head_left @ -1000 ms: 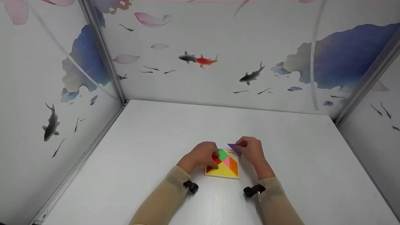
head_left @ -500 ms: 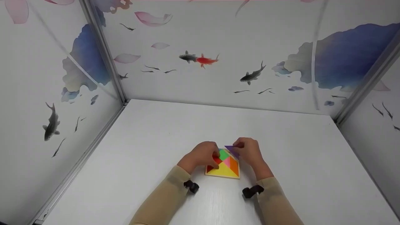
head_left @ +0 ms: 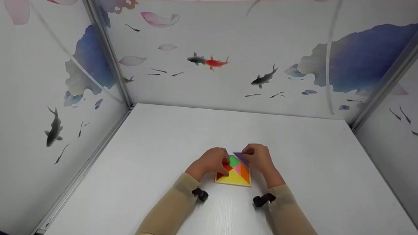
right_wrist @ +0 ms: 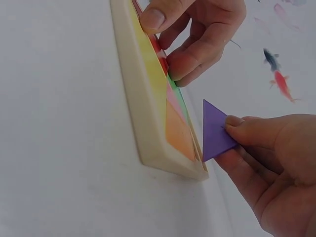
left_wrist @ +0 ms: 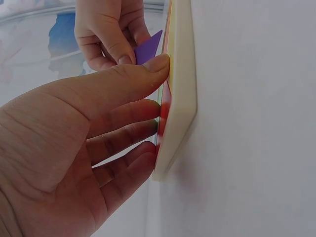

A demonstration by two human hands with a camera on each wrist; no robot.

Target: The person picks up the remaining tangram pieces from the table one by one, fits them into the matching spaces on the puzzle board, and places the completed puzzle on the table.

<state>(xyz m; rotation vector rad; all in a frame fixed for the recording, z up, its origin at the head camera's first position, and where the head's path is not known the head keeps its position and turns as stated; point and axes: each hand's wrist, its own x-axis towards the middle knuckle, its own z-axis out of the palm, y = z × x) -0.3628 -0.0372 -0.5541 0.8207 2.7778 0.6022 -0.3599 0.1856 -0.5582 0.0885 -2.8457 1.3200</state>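
Note:
A square tangram board (right_wrist: 133, 94) with a thick cream frame lies on the table, filled with yellow (head_left: 234, 178), orange (head_left: 244, 173), pink (head_left: 238, 168), green (head_left: 233, 161) and red (right_wrist: 159, 53) pieces. My left hand (head_left: 209, 162) rests thumb and fingertips on the pieces along the board's left side, covering part of them. Between thumb and fingers, my right hand (head_left: 260, 158) pinches a purple triangle tangram piece (right_wrist: 216, 131). The triangle is tilted at the board's far right corner, its long edge close beside the frame.
The white table (head_left: 163, 130) extends around the board. Printed panels with fish and leaves, such as the back wall (head_left: 222, 91), enclose it on three sides. Each sleeve carries a small black device, like the right one (head_left: 264, 199).
My right hand has brought the purple triangle left and slightly nearer, from outside the board to over its far right corner. The left hand stays in place.

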